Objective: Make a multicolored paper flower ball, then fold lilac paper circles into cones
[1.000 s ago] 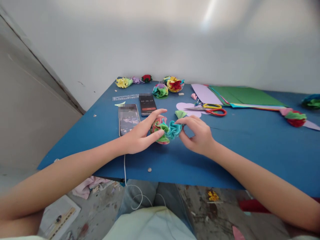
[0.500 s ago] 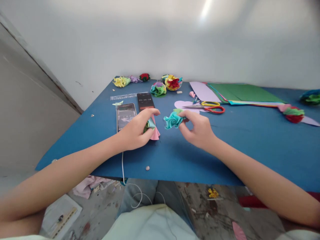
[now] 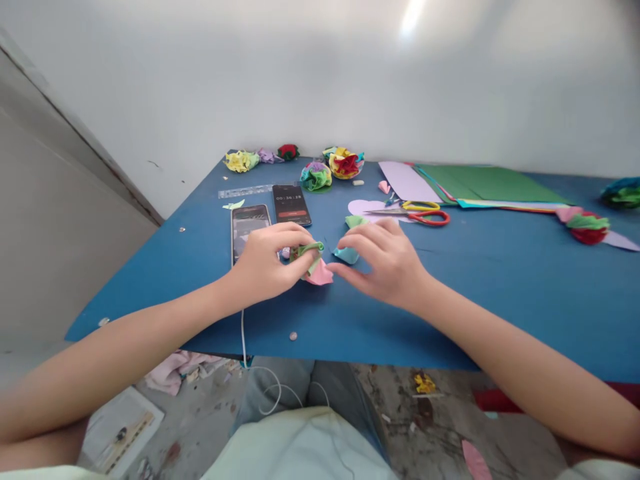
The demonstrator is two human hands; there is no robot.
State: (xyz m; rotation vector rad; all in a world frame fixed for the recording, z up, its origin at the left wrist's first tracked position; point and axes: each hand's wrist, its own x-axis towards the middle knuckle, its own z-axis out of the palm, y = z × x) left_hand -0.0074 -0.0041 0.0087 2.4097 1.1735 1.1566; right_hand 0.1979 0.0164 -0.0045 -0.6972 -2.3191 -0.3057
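My left hand (image 3: 267, 261) is closed around a crumpled green and pink paper piece (image 3: 314, 264), pinching it just above the blue table (image 3: 500, 287). My right hand (image 3: 387, 257) is right beside it, fingers curled over a teal crumpled paper piece (image 3: 346, 254) that touches the table. The two paper pieces lie a small gap apart. A small green scrap (image 3: 354, 221) shows just behind my right hand's fingers.
Two phones (image 3: 290, 203) (image 3: 245, 225) and a clear ruler (image 3: 245, 192) lie behind my left hand. Scissors (image 3: 420, 215) rest on a lilac paper cut-out. Finished paper flowers (image 3: 345, 163) sit at the table's back, coloured sheets (image 3: 480, 185) at the back right, more flowers (image 3: 587, 227) far right.
One second ago both hands held one joined multicoloured flower. It came apart: the left kept the green and pink part, the right the teal part. Both hands have since lowered toward the table and closed in.
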